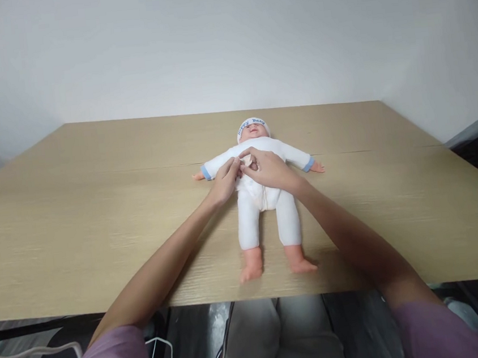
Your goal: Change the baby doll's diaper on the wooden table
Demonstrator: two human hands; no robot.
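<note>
A baby doll (250, 223) in a white suit with blue cuffs lies on its back, feet toward me and arms spread out. Around its hips is a white diaper (269, 200). My left hand (224, 180) pinches the diaper's waist edge on the doll's left-hand side as I see it. My right hand (271, 169) reaches across the belly with its fingers curled, closed on the waist part close to my left fingertips. My fingers partly hide the exact bit of diaper held in each.
The doll rests on a wide wooden table (99, 228), its feet near the front edge. A thin seam runs across the tabletop. Behind the table stands a pale wall (208, 45). A white cable (39, 351) hangs below at the left.
</note>
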